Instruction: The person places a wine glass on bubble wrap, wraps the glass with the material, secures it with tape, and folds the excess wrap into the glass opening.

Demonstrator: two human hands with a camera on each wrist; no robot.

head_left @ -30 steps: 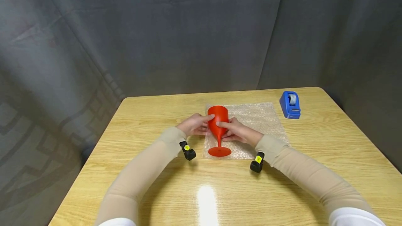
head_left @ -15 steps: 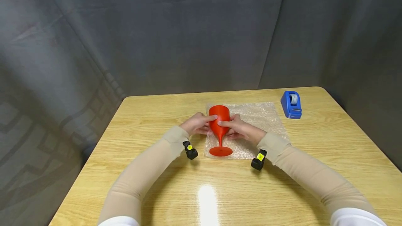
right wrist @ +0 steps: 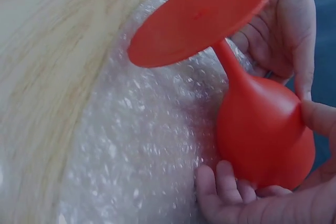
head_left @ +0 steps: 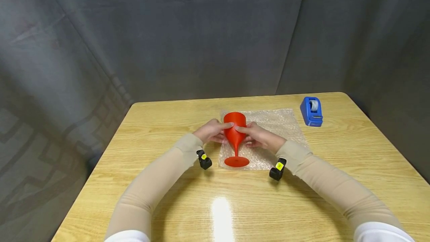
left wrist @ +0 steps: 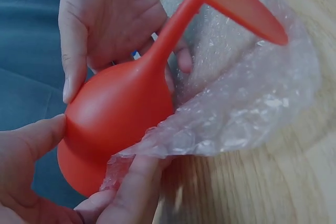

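A red goblet (head_left: pixel 236 138) lies on a sheet of bubble wrap (head_left: pixel 280 122), its round foot toward me and its bowl away. My left hand (head_left: pixel 212 130) holds the bowl from the left, thumb on top. In the left wrist view, that hand's fingers (left wrist: pixel 137 184) have a wrap edge between them and the bowl (left wrist: pixel 115 108). From the right, my right hand (head_left: pixel 261 136) grips the bowl, its thumb close to the left one. The right wrist view shows curled fingers (right wrist: pixel 226 187) beneath the bowl, next to the wrap (right wrist: pixel 131 135).
A blue tape dispenser (head_left: pixel 311 112) with a roll of clear tape stands at the back right of the wooden table (head_left: pixel 174 204). Dark grey cloth (head_left: pixel 201 40) hangs behind the table and at both sides. Each wrist carries a small black camera.
My right thumb has slid slightly up the bowl toward the left thumb, and the right fingers have moved up from beside the stem. The goblet stays nearly in place.
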